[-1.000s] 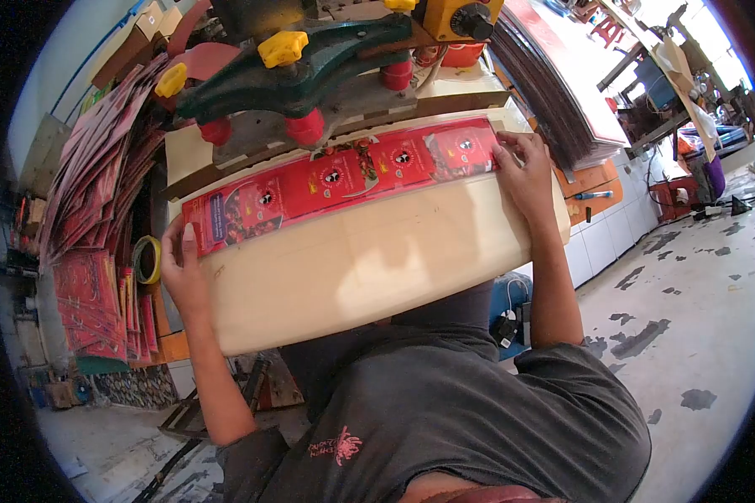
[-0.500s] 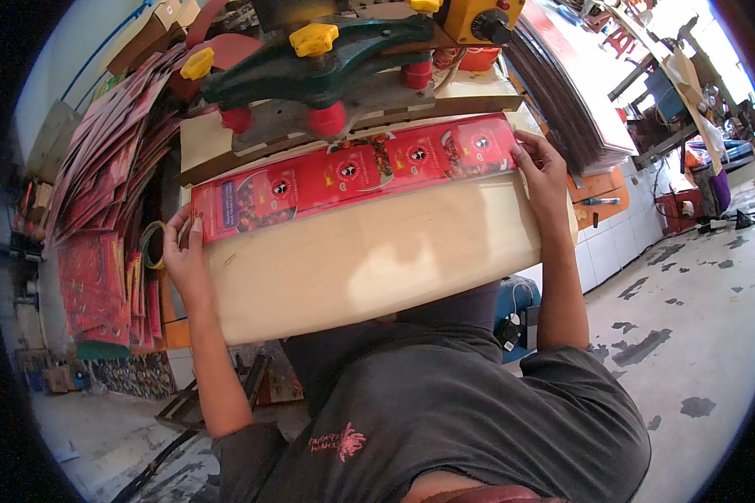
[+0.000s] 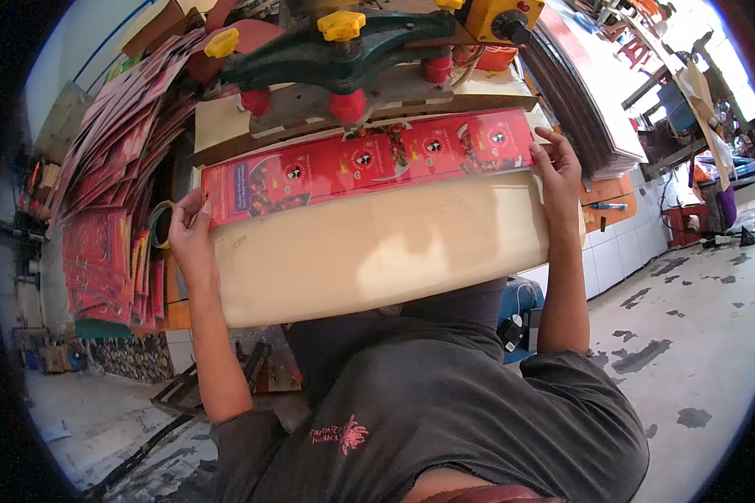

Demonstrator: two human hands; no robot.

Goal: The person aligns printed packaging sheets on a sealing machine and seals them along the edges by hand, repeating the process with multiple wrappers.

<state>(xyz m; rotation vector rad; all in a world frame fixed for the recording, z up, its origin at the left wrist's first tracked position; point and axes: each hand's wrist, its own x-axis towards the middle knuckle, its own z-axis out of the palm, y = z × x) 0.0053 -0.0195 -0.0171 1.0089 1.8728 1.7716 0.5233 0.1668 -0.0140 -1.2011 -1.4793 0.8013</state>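
Observation:
A long red printed strip (image 3: 327, 176) with food pictures and round emblems lies across the far side of a pale, round-edged board (image 3: 377, 243). My left hand (image 3: 193, 235) pinches the strip's left end between thumb and fingers. At the right end, my right hand (image 3: 557, 163) has its thumb and fingertips on the strip's corner. Just beyond the strip stands a dark green machine clamp (image 3: 344, 54) with yellow knobs and red feet, above a metal plate.
Stacked red printed sheets (image 3: 113, 159) lean at the left, beside a roll of tape (image 3: 160, 224). A tall stack of boards (image 3: 583, 101) stands at the right, near a blue pen (image 3: 608, 206). A yellow control box (image 3: 499, 21) with a black dial is at the top.
The view has shifted, so the machine, board and strip appear farther right and slightly higher. Both hands keep their places at the strip's ends.

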